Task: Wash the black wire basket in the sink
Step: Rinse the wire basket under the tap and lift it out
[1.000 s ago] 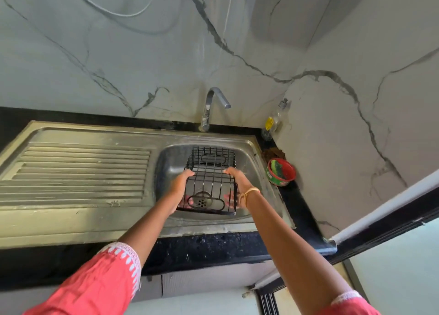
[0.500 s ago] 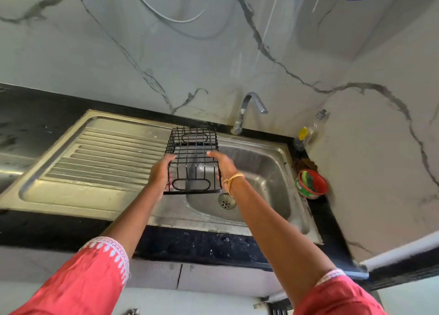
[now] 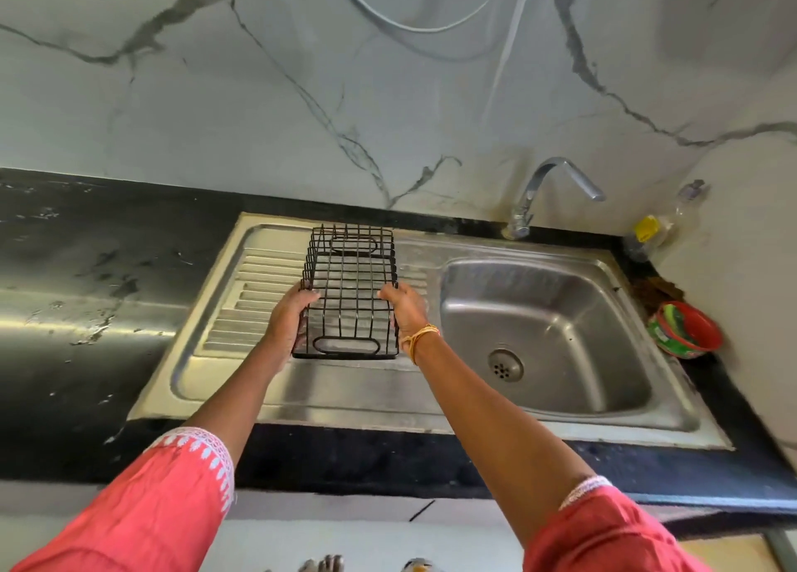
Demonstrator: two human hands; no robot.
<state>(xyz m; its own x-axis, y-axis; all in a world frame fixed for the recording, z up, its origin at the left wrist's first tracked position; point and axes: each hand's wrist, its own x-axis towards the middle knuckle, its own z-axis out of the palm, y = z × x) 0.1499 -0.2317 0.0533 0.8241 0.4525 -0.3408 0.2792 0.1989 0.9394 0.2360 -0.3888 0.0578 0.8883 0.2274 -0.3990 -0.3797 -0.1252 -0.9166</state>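
Note:
The black wire basket point(image 3: 350, 289) is a long rectangular cage with an oval handle loop at each end. It sits over the ribbed steel drainboard point(image 3: 254, 295), left of the sink bowl point(image 3: 543, 312). My left hand point(image 3: 288, 319) grips its left side near the front. On the opposite side, my right hand point(image 3: 405, 308), with a yellow bangle at the wrist, grips the right wall. Whether the basket touches the drainboard or hovers just above it, I cannot tell. The bowl holds nothing but its drain point(image 3: 505, 365).
A steel tap point(image 3: 556, 183) curves over the bowl's back rim. A clear bottle with a yellow label point(image 3: 651, 228) stands in the far right corner. A red tub point(image 3: 685, 330) with a green scrubber sits right of the sink. Black counter point(image 3: 86, 269) stretches to the left.
Both hands lifted the basket out of the sink bowl and carried it left over the drainboard. The camera view swung left with it.

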